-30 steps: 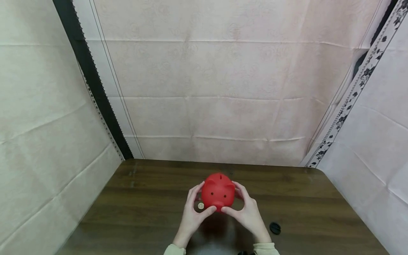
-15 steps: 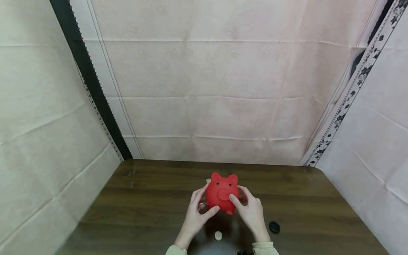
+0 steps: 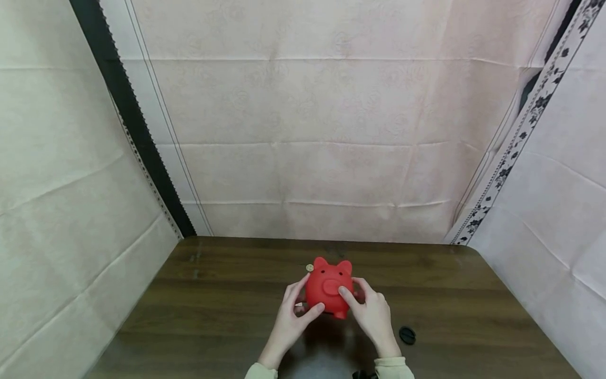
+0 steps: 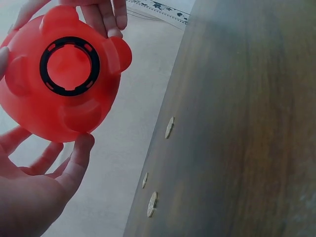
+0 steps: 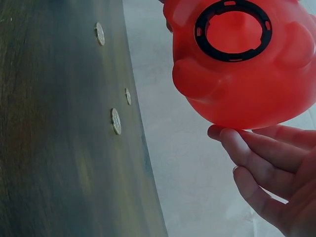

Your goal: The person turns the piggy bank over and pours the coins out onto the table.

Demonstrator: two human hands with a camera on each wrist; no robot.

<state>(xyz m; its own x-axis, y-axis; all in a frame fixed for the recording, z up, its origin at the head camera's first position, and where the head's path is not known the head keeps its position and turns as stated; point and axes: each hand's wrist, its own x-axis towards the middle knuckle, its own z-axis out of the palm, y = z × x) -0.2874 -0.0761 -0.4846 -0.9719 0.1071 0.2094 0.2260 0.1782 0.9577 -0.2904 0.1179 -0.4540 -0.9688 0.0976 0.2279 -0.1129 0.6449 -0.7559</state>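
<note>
Both hands hold a red piggy bank (image 3: 326, 295) above the table, its snout facing the head camera. My left hand (image 3: 290, 318) grips its left side, with the thumb low on the front. My right hand (image 3: 374, 316) holds the other side, its thumb beside the snout. The wrist views show the underside, where a black ring (image 4: 44, 66) frames an uncovered round hole. Below it on the table lie a coin (image 5: 116, 121), a smaller-looking coin (image 5: 128, 96) and another coin (image 5: 100, 34). In the head view one coin (image 3: 310, 267) shows near the left fingertips.
A round black cap (image 3: 407, 335) lies on the brown wooden table (image 3: 227, 316), right of my right wrist. A small black object (image 3: 362, 375) shows at the bottom edge near the right sleeve. Pale cloth (image 3: 307, 173) hangs behind and on both sides.
The piggy bank has tipped back from showing its top slot to showing its face. A coin seen below it half a second ago is gone from that spot in the head view.
</note>
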